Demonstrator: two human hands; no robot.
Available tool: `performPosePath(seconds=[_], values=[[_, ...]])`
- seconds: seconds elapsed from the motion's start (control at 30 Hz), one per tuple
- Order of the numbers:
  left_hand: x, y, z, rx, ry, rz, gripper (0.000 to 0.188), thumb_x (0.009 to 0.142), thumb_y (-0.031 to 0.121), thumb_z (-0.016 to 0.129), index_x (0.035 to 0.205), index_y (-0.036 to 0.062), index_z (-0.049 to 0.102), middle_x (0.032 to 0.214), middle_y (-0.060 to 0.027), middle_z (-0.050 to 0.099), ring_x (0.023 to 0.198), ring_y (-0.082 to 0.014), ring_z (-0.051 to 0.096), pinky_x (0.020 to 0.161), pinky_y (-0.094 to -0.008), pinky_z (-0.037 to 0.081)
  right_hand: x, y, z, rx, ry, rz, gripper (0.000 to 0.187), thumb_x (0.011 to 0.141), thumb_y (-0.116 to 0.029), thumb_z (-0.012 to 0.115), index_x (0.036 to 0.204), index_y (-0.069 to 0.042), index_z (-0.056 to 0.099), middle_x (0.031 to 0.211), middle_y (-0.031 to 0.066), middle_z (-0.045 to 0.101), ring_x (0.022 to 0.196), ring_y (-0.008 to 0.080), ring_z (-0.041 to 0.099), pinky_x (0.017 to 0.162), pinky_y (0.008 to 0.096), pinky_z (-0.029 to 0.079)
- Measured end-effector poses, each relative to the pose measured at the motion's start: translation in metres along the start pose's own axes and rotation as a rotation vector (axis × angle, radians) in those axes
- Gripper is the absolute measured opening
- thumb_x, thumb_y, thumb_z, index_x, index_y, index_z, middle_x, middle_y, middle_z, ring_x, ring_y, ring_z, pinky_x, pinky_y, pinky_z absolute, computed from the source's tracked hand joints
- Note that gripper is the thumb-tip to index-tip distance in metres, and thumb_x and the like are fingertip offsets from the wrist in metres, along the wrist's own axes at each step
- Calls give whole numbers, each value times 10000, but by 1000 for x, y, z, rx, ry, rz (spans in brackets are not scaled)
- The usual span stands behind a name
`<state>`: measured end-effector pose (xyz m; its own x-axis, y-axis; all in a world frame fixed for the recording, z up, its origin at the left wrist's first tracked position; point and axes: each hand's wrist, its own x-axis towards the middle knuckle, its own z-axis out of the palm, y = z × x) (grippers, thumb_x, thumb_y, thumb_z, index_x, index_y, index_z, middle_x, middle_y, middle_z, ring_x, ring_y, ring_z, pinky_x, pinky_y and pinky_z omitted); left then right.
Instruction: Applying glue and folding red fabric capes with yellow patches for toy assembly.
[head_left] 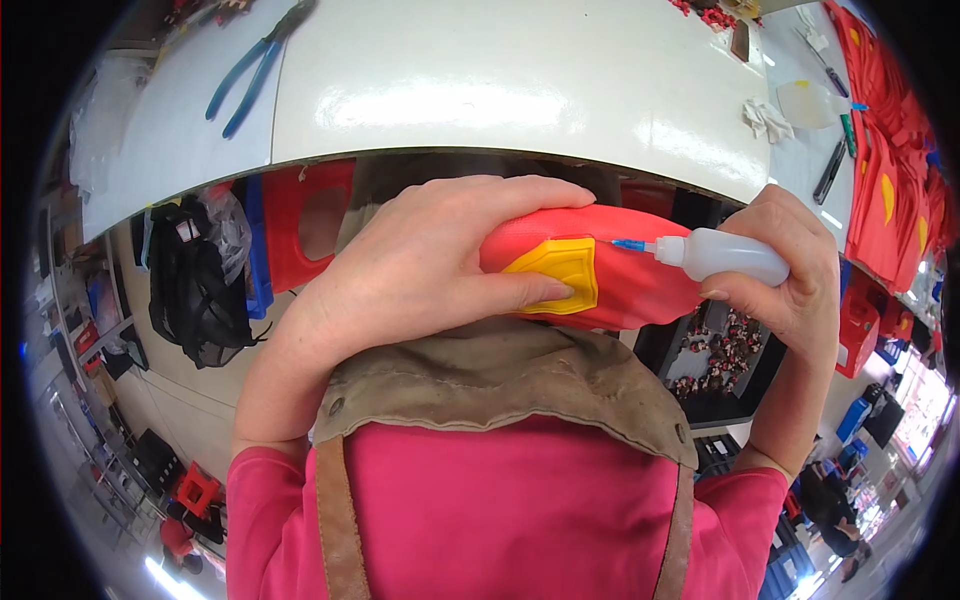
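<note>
A: Holding what with the left hand (430, 240)?

B: Gripping a curved red piece (645, 290), just off centre toward half past two; pressing the thumb onto the yellow patch (575, 262), laying the fingers over the twelve o'clock edge.

A: And with the right hand (805, 285), out toward three o'clock?

B: Clamped around a translucent squeeze bottle (740, 257), tipped nearly level, with the white cap (670, 250) and blue needle (630, 245) pointing to nine o'clock.

A: Touching the patch with that needle?

B: Aimed at the corner between one and two o'clock on the patch (too fine a tip to tell contact from a near miss).

A: Brought together, or apart?

B: Set apart, toward opposite ends of the red piece.

A: Resting anything on the desk (480, 60)?

B: Not the red piece; held in front of the near edge, over the brown apron (530, 370). Look to half past ten for blue-handled pliers (268, 42), to two o'clock for crumpled white paper (765, 120) beside a second bottle (800, 105), and farther out, between two and three, for a heap of red pieces (875, 150).

A: And lower than the desk?

B: Look to nine o'clock for a black bag (185, 290), and just past three for a black tray (720, 408) of small red and brown bits (745, 360).
</note>
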<state>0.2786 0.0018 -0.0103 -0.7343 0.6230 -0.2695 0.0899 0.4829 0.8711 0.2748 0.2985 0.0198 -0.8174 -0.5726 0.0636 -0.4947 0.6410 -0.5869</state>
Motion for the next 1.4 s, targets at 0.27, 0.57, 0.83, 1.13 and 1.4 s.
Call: performPosePath(seconds=[0.27, 0.57, 0.83, 1.13, 1.4], values=[[0, -7, 4, -10, 38, 63, 554, 786, 278, 743, 1285, 111, 568, 1130, -136, 662, 1020, -317, 644, 897, -393, 508, 0, -2, 0, 11, 28, 3, 394, 598, -322, 869, 823, -69, 668, 706, 57, 570, 661, 233, 587, 578, 323, 434], [-3, -4, 5, -32, 31, 58, 560, 786, 253, 749, 1292, 101, 563, 1159, -132, 655, 1044, -314, 640, 920, -384, 506, 1, -6, 2, 23, 41, -8, 380, 592, -313, 869, 806, -75, 664, 695, 55, 559, 649, 227, 579, 575, 323, 428], [2, -1, 2, -43, 36, -11, 647, 758, 158, 795, 1343, 76, 532, 1269, -122, 608, 1097, -229, 622, 973, -337, 484, -4, 7, 7, 83, 83, 31, 387, 593, -315, 872, 809, -65, 671, 716, 57, 578, 661, 225, 582, 587, 316, 435], [-2, -5, 4, 152, 180, 61, 692, 758, 290, 793, 1362, 107, 509, 1273, -166, 587, 1153, -318, 594, 974, -387, 473, -80, 43, 27, 704, 983, 396, 509, 898, -252, 629, 1281, 42, 468, 1152, 153, 587, 1089, 288, 590, 934, 426, 517], [-19, -13, 6, -66, 111, 5, 561, 873, 261, 692, 1362, 64, 501, 1287, -169, 566, 1202, -289, 556, 1028, -345, 414, -43, 77, -10, 415, 1064, 479, 306, 943, -135, 632, 1194, 14, 540, 1081, 48, 619, 992, 121, 576, 881, 263, 450]])
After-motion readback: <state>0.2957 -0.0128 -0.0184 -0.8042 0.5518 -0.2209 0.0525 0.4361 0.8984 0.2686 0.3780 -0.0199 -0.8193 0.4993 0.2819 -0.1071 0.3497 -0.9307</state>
